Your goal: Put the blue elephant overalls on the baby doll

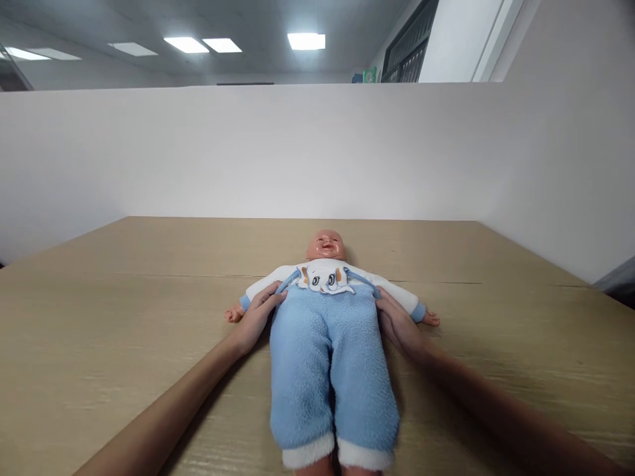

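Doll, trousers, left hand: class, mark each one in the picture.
Doll (pixel 326 246), head view, on its head.
Trousers (pixel 327 334), head view, below the waist.
Left hand (pixel 255 317), head view, on its back.

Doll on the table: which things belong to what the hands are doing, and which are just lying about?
In use: doll; blue fleece trousers on it; left hand and right hand, one at each side of the waist.
Just there: wooden table beneath; white partition; ceiling lights.
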`<state>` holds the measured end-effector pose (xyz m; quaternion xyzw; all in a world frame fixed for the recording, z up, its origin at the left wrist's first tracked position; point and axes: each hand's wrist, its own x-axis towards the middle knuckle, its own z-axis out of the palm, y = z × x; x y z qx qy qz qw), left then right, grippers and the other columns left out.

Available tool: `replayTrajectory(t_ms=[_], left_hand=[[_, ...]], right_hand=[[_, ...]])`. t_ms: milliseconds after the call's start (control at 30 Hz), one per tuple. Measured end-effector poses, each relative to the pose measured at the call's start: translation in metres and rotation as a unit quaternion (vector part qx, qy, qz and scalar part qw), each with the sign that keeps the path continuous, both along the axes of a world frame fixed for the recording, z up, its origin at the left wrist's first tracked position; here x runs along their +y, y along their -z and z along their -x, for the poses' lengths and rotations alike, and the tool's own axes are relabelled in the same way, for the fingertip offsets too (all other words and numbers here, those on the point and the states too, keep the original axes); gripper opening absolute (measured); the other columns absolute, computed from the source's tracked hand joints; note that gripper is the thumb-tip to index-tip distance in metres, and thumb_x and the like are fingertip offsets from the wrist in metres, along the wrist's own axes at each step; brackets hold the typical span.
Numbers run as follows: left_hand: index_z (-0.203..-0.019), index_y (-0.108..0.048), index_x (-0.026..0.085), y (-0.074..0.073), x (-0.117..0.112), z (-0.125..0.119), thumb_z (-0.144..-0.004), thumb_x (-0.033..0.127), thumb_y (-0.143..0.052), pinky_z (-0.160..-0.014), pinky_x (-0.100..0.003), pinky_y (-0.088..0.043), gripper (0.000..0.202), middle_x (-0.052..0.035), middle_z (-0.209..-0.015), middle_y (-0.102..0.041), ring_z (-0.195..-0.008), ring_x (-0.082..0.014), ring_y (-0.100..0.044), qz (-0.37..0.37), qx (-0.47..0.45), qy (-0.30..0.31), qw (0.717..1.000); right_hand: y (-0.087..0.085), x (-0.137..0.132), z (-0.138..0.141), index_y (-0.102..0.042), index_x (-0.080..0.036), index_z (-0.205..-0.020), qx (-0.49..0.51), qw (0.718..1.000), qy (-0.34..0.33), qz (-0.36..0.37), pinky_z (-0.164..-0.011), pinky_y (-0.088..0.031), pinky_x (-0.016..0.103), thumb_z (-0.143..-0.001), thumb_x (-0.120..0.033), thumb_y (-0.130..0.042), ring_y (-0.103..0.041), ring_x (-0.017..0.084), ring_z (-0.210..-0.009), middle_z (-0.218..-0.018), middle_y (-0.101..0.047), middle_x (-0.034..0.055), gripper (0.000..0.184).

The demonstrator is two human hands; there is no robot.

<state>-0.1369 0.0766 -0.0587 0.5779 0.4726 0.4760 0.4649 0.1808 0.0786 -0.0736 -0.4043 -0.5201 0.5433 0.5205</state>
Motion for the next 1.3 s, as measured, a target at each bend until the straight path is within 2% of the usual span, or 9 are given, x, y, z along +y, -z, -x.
replayTrajectory(t_ms=[167,333,467,633,833,900,1067,1200,1300], left_hand=[[-0.098,-0.063,0.021,-0.024,-0.009,-0.009,-0.100,0.054,-0.061,-0.080,-0.030,-0.041,0.033,-0.0004,-0.091,-0.059,-0.088,-0.0205,-0.052,-0.050,0.009,0.039,0.998],[-0.096,-0.057,0.022,-0.046,-0.001,-0.023,-0.105,0.056,-0.055,-0.075,-0.029,-0.036,0.035,0.0020,-0.087,-0.051,-0.082,-0.0176,-0.045,-0.122,0.164,0.054,0.977],[-0.104,-0.058,0.022,-0.035,0.012,-0.025,-0.107,0.059,-0.049,-0.078,-0.029,-0.038,0.038,0.0026,-0.090,-0.054,-0.084,-0.0171,-0.048,-0.095,0.151,0.043,0.983],[-0.105,-0.064,0.022,-0.012,0.009,-0.011,-0.106,0.058,-0.052,-0.083,-0.029,-0.042,0.038,0.0004,-0.097,-0.063,-0.090,-0.0183,-0.054,-0.081,0.107,0.057,0.989],[-0.119,-0.063,0.025,-0.005,0.002,-0.013,-0.109,0.050,-0.053,-0.097,-0.033,-0.047,0.029,-0.0051,-0.118,-0.070,-0.109,-0.0222,-0.063,-0.177,0.038,-0.107,0.978],[-0.120,-0.063,0.025,-0.002,0.000,-0.019,-0.109,0.048,-0.052,-0.098,-0.035,-0.047,0.028,-0.0059,-0.117,-0.070,-0.108,-0.0226,-0.063,-0.198,0.057,-0.155,0.966],[-0.118,-0.064,0.023,0.006,-0.008,-0.029,-0.111,0.035,-0.052,-0.099,-0.036,-0.044,0.018,-0.0066,-0.115,-0.065,-0.108,-0.0220,-0.059,-0.290,0.102,-0.216,0.927],[-0.121,-0.063,0.024,0.009,-0.013,-0.030,-0.109,0.022,-0.053,-0.102,-0.037,-0.041,0.016,-0.0068,-0.120,-0.063,-0.116,-0.0220,-0.056,-0.370,0.133,-0.208,0.895],[-0.120,-0.062,0.024,0.010,-0.013,-0.029,-0.109,0.017,-0.052,-0.103,-0.036,-0.041,0.017,-0.0059,-0.117,-0.064,-0.114,-0.0207,-0.056,-0.385,0.126,-0.202,0.892]], right_hand=[[-0.017,-0.025,-0.005,-0.063,-0.026,-0.092,-0.109,0.993,0.013,-0.053,-0.089,-0.041,0.033,-0.096,-0.043,-0.064,-0.052,0.023,-0.093,-0.090,-0.057,-0.0016,0.017],[-0.039,-0.014,0.001,-0.062,-0.027,-0.096,-0.174,0.981,0.007,-0.084,-0.092,-0.043,0.035,-0.098,-0.053,-0.064,-0.054,0.024,-0.096,-0.095,-0.060,-0.0003,0.026],[-0.039,0.018,-0.004,-0.064,-0.025,-0.101,-0.102,0.992,-0.065,0.021,-0.090,-0.048,0.036,-0.087,-0.059,-0.072,-0.060,0.024,-0.096,-0.094,-0.066,0.0001,0.037],[-0.042,0.034,-0.015,-0.070,-0.023,-0.088,-0.148,0.984,-0.090,0.032,-0.082,-0.048,0.033,-0.084,-0.058,-0.081,-0.060,0.021,-0.087,-0.086,-0.067,-0.0006,0.037],[-0.087,0.053,0.008,-0.071,-0.024,-0.100,-0.142,0.975,-0.165,0.046,-0.100,-0.052,0.034,-0.095,-0.059,-0.070,-0.066,0.023,-0.109,-0.106,-0.074,0.0016,0.035],[-0.097,0.067,0.026,-0.067,-0.024,-0.106,-0.183,0.969,-0.163,-0.006,-0.102,-0.054,0.036,-0.099,-0.055,-0.065,-0.068,0.023,-0.111,-0.111,-0.074,0.0030,0.032],[-0.096,0.100,0.088,-0.062,-0.021,-0.129,-0.352,0.881,-0.235,-0.213,-0.109,-0.053,0.045,-0.104,-0.034,-0.057,-0.068,0.025,-0.122,-0.130,-0.072,0.0129,0.028],[-0.092,0.122,0.143,-0.073,-0.020,-0.119,-0.413,0.799,-0.343,-0.269,-0.104,-0.053,0.042,-0.085,-0.019,-0.080,-0.068,0.029,-0.120,-0.129,-0.075,0.0118,0.034],[-0.085,0.134,0.181,-0.078,-0.022,-0.101,-0.454,0.745,-0.390,-0.295,-0.086,-0.054,0.033,-0.080,-0.006,-0.078,-0.071,0.023,-0.098,-0.107,-0.080,0.0055,0.026]])
